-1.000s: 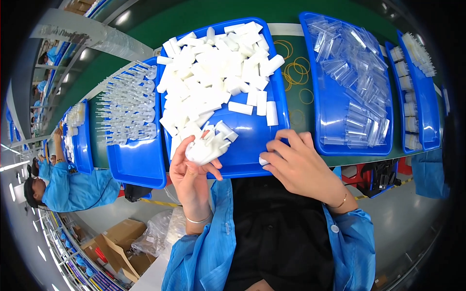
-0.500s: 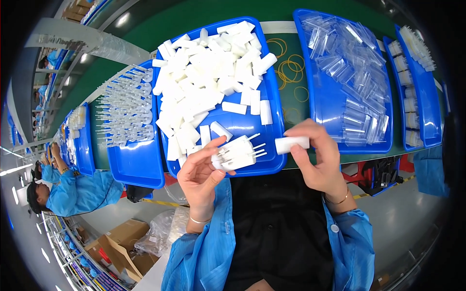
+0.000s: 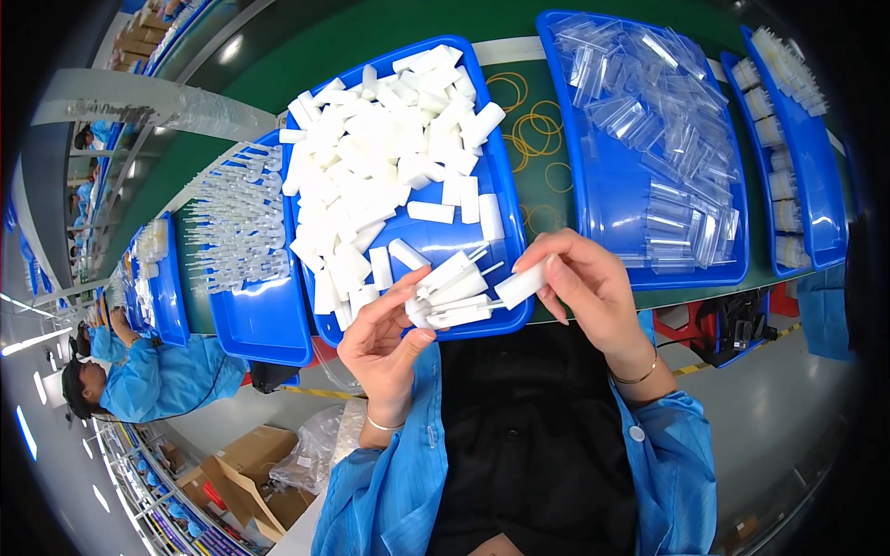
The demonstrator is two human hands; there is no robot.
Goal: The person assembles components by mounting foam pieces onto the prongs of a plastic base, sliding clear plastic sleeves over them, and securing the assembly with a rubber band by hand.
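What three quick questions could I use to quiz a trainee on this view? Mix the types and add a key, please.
1. Which of the person's hands holds a single white cylinder?
2. True or false: the left hand is empty.
3. What lies on the green table between the white-cylinder tray and the clear-piece tray?
A) a pair of scissors
B) yellow bands
C) a cardboard box

Key:
1. The right hand.
2. False; it holds a cluster of white rods, some with white sleeves on them.
3. B.
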